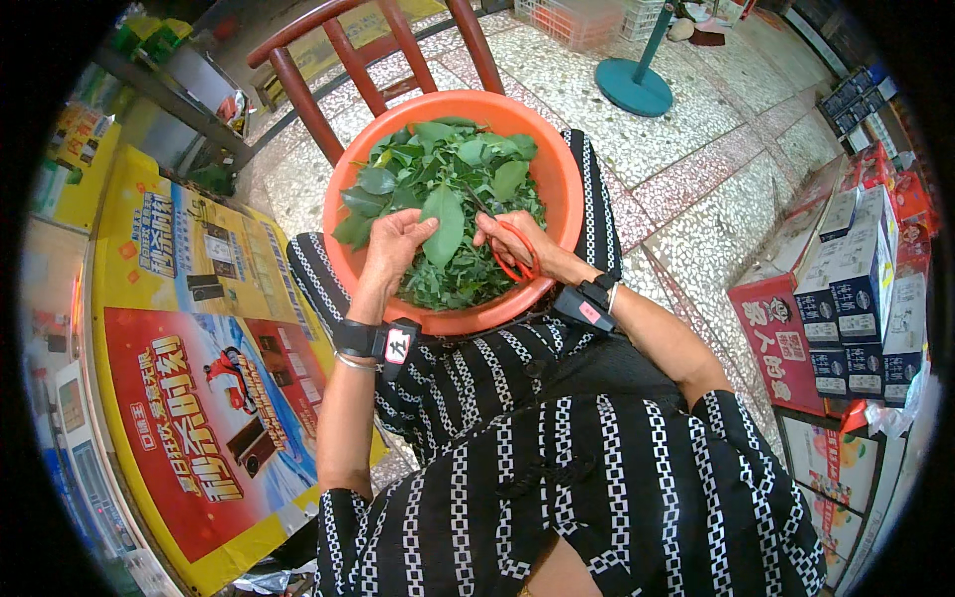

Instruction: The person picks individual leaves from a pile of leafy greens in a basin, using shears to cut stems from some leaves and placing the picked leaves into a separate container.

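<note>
An orange plastic basin (348, 261) rests on my lap, filled with green leaves. Larger whole leaves (497, 159) lie toward its far side, and finely cut greens (448, 286) lie toward the near side. Over the basin, my left hand (396, 242) pinches the edge of one broad green leaf (445, 224) between thumb and fingers. Just right of that leaf, my right hand (519, 242) grips a pair of scissors with red handles (529, 261). Their dark blades point up and left among the leaves, partly hidden.
Beyond the basin stands a reddish-brown wooden chair (343, 55). A teal round stand base (635, 88) is on the speckled floor farther right. Stacked cartons (846, 289) are at my right. A yellow and red poster-covered counter (199, 398) runs along my left.
</note>
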A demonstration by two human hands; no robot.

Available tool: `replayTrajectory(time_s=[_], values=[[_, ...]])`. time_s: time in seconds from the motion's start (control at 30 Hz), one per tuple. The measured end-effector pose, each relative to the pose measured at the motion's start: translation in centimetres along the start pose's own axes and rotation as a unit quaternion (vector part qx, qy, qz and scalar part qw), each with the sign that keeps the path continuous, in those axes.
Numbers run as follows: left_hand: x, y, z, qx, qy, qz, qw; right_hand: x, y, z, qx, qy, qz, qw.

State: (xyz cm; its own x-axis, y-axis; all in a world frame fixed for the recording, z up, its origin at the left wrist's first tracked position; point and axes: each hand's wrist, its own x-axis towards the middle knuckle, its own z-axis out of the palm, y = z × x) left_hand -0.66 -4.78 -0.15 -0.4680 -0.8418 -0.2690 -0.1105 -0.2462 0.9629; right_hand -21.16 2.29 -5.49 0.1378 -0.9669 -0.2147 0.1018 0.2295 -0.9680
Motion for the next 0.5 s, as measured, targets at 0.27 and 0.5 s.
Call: replayTrajectory(time_s=[0.27, 0.5], values=[[0.8, -2.7, 1.8, 0.043, 0.009, -0.009, 0.999, 0.9, 1.5, -0.4, -0.067, -0.024, -0.010, 0.997], [0.8, -4.8, 1.8, -0.064, -0.028, -0.093, 0.993, 0.5, 0.7, -0.4, -0.057, -0.033, -0.046, 0.997]])
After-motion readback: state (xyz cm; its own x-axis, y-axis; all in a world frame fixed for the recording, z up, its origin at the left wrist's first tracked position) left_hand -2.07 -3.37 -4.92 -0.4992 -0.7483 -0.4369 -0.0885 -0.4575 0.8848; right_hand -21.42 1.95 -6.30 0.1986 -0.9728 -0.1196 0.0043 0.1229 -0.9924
